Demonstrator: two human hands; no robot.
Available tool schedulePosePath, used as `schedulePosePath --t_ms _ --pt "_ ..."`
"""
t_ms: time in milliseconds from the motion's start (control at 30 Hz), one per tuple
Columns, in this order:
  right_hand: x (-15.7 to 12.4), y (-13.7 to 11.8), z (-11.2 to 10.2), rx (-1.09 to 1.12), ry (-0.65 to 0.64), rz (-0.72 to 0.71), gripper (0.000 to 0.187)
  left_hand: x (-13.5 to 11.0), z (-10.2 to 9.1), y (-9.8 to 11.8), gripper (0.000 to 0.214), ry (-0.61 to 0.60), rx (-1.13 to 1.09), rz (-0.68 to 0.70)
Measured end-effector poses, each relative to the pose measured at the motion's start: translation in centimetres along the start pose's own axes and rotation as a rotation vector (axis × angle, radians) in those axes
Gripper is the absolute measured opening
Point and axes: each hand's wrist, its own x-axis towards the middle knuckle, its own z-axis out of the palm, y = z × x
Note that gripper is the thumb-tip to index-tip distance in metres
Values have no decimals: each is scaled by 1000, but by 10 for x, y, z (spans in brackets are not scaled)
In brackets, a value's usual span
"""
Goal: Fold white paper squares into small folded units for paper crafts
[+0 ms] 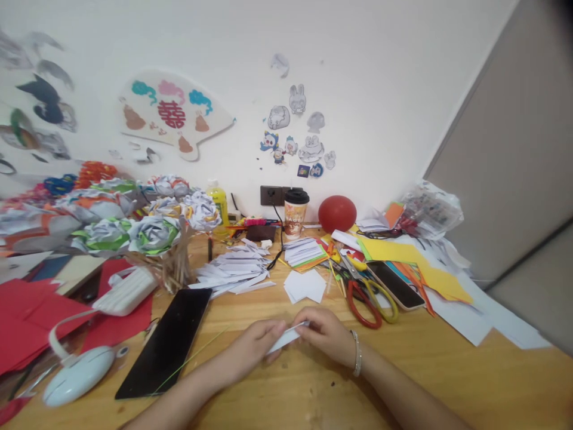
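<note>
Both my hands meet over the wooden desk [447, 370] near its front edge, pinching one small folded piece of white paper [286, 338] between them. My left hand [256, 346] grips the paper's lower left end with closed fingers. My right hand [326, 334], a bracelet at its wrist, pinches the upper right end. Just beyond them lies a small stack of white paper squares [305, 285].
A black tablet [166, 341] lies left of my hands, with a white desk lamp [80, 370] and red sheets [31, 322] further left. Folded white strips [233, 270], paper flowers [147, 234], a coffee cup [295, 212], a red ball [336, 212], scissors [371, 298], a phone [396, 284] and yellow paper [403, 253] crowd the back.
</note>
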Motion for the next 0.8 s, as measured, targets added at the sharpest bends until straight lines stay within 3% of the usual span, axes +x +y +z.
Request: schedulePosePath --t_ms 133,233,467,667,800 --pt "0 -4 -3 -29 10 -131 21 0 -3 -1 55 -40 -112 -26" --pt "0 -6 -2 25 23 -172 19 3 -1 -7 51 13 -110 -36" --pt "1 6 2 84 60 21 20 4 1 -9 36 158 67 -74" --pt "1 14 -4 148 68 73 18 -1 -10 -4 32 152 251 -77" --pt "0 13 -8 52 43 145 12 -3 -10 -3 34 165 343 -90"
